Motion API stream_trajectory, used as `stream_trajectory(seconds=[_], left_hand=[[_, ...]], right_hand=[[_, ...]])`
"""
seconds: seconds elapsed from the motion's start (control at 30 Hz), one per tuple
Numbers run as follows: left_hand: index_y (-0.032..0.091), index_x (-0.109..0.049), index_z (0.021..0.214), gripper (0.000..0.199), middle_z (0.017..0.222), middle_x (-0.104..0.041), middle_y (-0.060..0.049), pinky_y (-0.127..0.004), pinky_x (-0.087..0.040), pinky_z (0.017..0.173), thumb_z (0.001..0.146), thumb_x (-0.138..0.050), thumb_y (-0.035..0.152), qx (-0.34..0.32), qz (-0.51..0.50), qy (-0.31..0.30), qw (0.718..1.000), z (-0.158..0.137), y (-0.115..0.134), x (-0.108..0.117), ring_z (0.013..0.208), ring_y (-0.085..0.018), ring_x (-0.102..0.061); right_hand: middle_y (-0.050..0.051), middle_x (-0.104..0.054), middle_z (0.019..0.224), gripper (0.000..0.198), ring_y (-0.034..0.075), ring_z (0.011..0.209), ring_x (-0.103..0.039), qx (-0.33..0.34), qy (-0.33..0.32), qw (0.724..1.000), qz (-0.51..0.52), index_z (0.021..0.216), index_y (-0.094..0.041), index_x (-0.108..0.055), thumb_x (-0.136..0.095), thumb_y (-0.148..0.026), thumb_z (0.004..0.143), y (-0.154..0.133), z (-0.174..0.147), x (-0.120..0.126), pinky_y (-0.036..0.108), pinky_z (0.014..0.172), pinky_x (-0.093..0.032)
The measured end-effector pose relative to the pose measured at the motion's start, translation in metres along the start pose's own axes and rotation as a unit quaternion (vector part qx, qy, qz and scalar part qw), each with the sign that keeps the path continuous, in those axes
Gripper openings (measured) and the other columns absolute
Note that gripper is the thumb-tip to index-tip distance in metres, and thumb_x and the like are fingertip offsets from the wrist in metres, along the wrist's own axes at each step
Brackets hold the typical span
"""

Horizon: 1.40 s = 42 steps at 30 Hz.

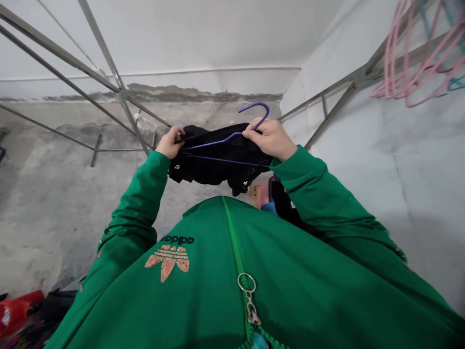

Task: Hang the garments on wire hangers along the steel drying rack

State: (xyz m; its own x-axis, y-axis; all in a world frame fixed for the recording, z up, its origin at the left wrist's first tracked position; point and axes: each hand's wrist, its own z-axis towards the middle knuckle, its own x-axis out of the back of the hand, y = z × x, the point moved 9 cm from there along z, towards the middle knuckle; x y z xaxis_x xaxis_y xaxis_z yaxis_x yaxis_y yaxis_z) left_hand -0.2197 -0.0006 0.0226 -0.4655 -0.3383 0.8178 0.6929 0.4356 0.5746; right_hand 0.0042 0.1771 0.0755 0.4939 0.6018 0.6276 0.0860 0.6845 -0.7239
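Observation:
A black garment (214, 169) with shiny round fastenings hangs in front of my green jacket. Across it lies a purple clothes hanger (227, 160), its hook curving upward at the right. My left hand (172, 142) is closed on the garment's upper left edge, close to the hanger's left end. The neck of the hanger, just below the hook, is pinched in my right hand (271, 138), which also touches the garment's upper edge. Part of the hanger's right side is hidden behind my right hand and sleeve.
Metal frames stand at the left (121, 92) and right (358, 80). Several pink hangers (407, 63) hang at the upper right, among teal ones. Below my right arm are folded clothes (263, 194). A red item (20, 310) lies at the lower left on the concrete floor.

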Motion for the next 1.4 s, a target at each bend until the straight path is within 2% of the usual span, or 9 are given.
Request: stream_trajectory(seconds=[0.27, 0.47, 0.67, 0.8, 0.93, 1.03, 1.17, 1.27, 1.4], left_hand=[[0.016, -0.056, 0.104, 0.023, 0.096, -0.061, -0.009, -0.035, -0.048, 0.084, 0.083, -0.052, 0.024, -0.064, 0.145, -0.015, 0.987, -0.026, 0.057, -0.011, 0.092, -0.023, -0.059], [0.015, -0.046, 0.127, 0.057, 0.131, -0.048, -0.018, -0.049, -0.036, 0.104, 0.081, -0.060, 0.045, -0.125, 0.182, 0.130, 0.967, -0.027, 0.114, -0.010, 0.128, -0.035, -0.041], [0.015, -0.058, 0.109, 0.032, 0.103, -0.064, -0.012, -0.035, -0.045, 0.086, 0.095, -0.037, 0.034, -0.106, 0.167, 0.000, 0.980, -0.002, 0.125, -0.049, 0.100, -0.025, -0.060], [0.016, -0.061, 0.098, 0.028, 0.092, -0.066, -0.009, -0.030, -0.044, 0.077, 0.094, -0.041, 0.036, -0.104, 0.168, 0.006, 0.980, 0.003, 0.128, -0.041, 0.090, -0.023, -0.062], [0.018, -0.061, 0.095, 0.028, 0.086, -0.065, -0.006, -0.028, -0.043, 0.076, 0.093, -0.042, 0.039, -0.094, 0.151, 0.050, 0.983, 0.011, 0.126, -0.020, 0.087, -0.020, -0.060], [0.018, -0.061, 0.094, 0.028, 0.084, -0.065, -0.006, -0.028, -0.043, 0.077, 0.092, -0.043, 0.040, -0.077, 0.148, 0.055, 0.984, 0.014, 0.121, -0.012, 0.086, -0.019, -0.060], [0.018, -0.062, 0.092, 0.029, 0.082, -0.064, -0.006, -0.031, -0.045, 0.079, 0.090, -0.045, 0.042, -0.073, 0.153, 0.057, 0.984, 0.010, 0.121, -0.003, 0.085, -0.021, -0.061], [0.020, -0.062, 0.089, 0.028, 0.078, -0.063, -0.005, -0.032, -0.046, 0.078, 0.088, -0.048, 0.043, -0.102, 0.141, 0.064, 0.983, 0.003, 0.134, 0.007, 0.081, -0.022, -0.061], [0.020, -0.062, 0.086, 0.027, 0.074, -0.061, -0.003, -0.030, -0.047, 0.072, 0.088, -0.048, 0.043, -0.145, 0.121, 0.064, 0.980, -0.013, 0.158, 0.021, 0.075, -0.019, -0.059]], right_hand=[[0.009, -0.064, 0.095, 0.035, 0.024, 0.100, -0.060, 0.001, 0.101, 0.993, -0.060, 0.097, -0.019, -0.067, -0.042, -0.043, 0.096, 0.006, -0.004, 0.009, 0.043, 0.094, -0.049], [0.007, -0.065, 0.094, 0.032, 0.024, 0.101, -0.060, 0.021, 0.079, 0.996, -0.040, 0.097, -0.023, -0.068, -0.045, -0.044, 0.095, -0.014, -0.002, 0.006, 0.043, 0.094, -0.050], [0.007, -0.065, 0.100, 0.030, 0.022, 0.100, -0.059, 0.032, 0.020, 0.999, -0.016, 0.090, -0.023, -0.068, -0.049, -0.046, 0.092, -0.016, 0.007, 0.001, 0.041, 0.094, -0.050], [0.006, -0.063, 0.112, 0.028, 0.023, 0.111, -0.054, 0.064, -0.011, 0.997, -0.052, 0.093, -0.025, -0.067, -0.055, -0.049, 0.088, -0.005, 0.016, 0.012, 0.044, 0.104, -0.042], [0.009, -0.051, 0.130, 0.048, 0.023, 0.124, -0.044, 0.099, 0.152, 0.979, -0.095, 0.115, -0.025, -0.060, -0.063, -0.058, 0.080, 0.001, -0.005, 0.053, 0.041, 0.112, -0.033], [0.011, -0.057, 0.107, 0.037, 0.023, 0.107, -0.051, 0.039, 0.327, 0.940, -0.091, 0.105, -0.022, -0.057, -0.050, -0.055, 0.089, 0.016, -0.054, 0.067, 0.042, 0.099, -0.041], [0.006, -0.056, 0.073, 0.031, 0.017, 0.070, -0.051, 0.007, 0.197, 0.979, -0.051, 0.079, -0.021, -0.054, -0.039, -0.043, 0.095, 0.036, -0.086, -0.012, 0.034, 0.071, -0.044], [0.008, -0.061, 0.081, 0.024, 0.017, 0.073, -0.053, -0.045, 0.018, 0.999, -0.018, 0.089, -0.016, -0.057, -0.043, -0.035, 0.093, 0.055, -0.082, -0.095, 0.031, 0.068, -0.043], [0.013, -0.063, 0.104, 0.028, 0.021, 0.088, -0.057, -0.104, -0.027, 0.994, 0.025, 0.113, -0.013, -0.054, -0.047, -0.027, 0.090, 0.075, -0.055, -0.147, 0.035, 0.080, -0.047]])
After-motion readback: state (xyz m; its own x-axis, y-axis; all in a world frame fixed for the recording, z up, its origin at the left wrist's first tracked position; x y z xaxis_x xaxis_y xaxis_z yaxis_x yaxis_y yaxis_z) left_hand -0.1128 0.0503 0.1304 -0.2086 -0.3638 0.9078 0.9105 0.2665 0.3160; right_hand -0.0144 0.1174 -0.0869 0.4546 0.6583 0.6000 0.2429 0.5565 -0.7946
